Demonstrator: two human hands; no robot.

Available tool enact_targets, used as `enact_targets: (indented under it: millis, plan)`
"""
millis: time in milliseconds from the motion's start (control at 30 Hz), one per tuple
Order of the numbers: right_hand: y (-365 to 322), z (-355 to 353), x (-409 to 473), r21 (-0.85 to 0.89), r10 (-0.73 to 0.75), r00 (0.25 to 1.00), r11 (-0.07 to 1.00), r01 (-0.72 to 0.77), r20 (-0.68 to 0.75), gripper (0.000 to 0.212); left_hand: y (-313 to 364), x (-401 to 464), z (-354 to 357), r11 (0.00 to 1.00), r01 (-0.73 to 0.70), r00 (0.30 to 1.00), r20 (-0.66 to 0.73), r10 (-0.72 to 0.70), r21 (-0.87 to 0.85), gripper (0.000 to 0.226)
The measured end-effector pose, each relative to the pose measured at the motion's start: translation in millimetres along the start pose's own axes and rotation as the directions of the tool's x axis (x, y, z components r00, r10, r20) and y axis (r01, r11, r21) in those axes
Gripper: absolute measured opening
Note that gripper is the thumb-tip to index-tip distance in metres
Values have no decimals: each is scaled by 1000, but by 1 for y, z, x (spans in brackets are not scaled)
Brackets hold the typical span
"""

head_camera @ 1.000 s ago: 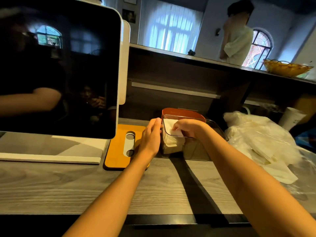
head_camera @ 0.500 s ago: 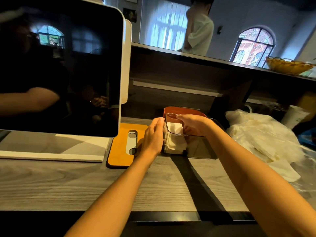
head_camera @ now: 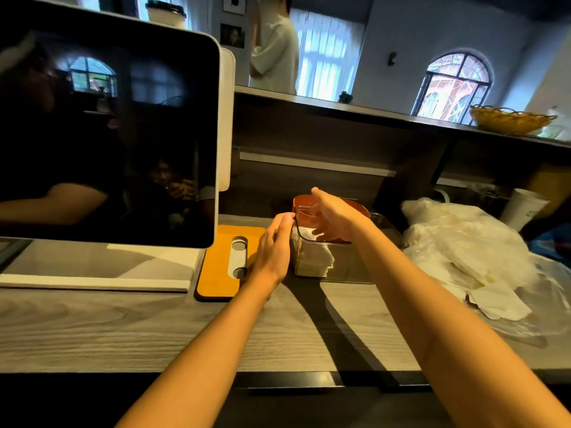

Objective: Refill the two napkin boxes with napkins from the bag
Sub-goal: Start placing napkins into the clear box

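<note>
- Napkins [head_camera: 315,261] lay stacked at the left end of one clear napkin box [head_camera: 346,264] at frame centre; its long axis ran left to right across the grey wooden counter [head_camera: 123,329].
- One right hand [head_camera: 335,217] hovered directly over the box's open top, fingers spread wide and holding nothing, so the stack lay straight below it.
- One left hand [head_camera: 273,248] rested flat, fingers straight, against the box's left end wall, steadying it by my judgement.
- One plastic bag [head_camera: 463,245] of napkins sat at centre right, just beside the box and on the right hand's side, making that the nearer hand for a next reach.
- One orange-red box [head_camera: 301,200] stood right behind the clear one, probably the second to refill.
- One orange slotted lid [head_camera: 216,264] lay flat, partly under the left hand.
</note>
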State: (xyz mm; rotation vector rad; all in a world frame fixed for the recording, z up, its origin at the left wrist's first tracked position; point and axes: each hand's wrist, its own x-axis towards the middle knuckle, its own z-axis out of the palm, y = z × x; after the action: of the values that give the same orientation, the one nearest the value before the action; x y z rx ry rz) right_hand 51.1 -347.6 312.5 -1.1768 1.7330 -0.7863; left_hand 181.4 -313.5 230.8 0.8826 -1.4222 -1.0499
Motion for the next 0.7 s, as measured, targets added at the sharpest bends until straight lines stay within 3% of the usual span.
enact_targets:
  millis: [133, 300, 400, 500, 600, 700]
  plan:
    - [9, 4, -32, 92, -290, 910, 940, 329, -295, 42, 0, -9, 1, 956, -266, 956, -92, 277, 121, 43]
    - [51, 3, -102, 54, -523, 743, 802, 595, -418, 41, 20, -34, 22, 905, -411, 898, -122, 423, 111, 34]
    - [76, -4, -128, 217, -431, 768, 788, 576, -473, 29, 33, -54, 38, 896, -417, 875, -202, 441, 151, 25]
    - [101, -14, -150, 284, -397, 784, 775, 564, -477, 28, 43, -80, 54, 879, -453, 868, -153, 473, 149, 28]
    - [129, -31, -168, 309, -346, 764, 764, 567, -544, 22, 47, -108, 77, 902, -428, 903, -21, 429, 55, 32]
    - [168, -61, -171, 175, -303, 697, 833, 525, -650, 16, 43, -129, 106, 959, -280, 939, 196, 282, -39, 27]
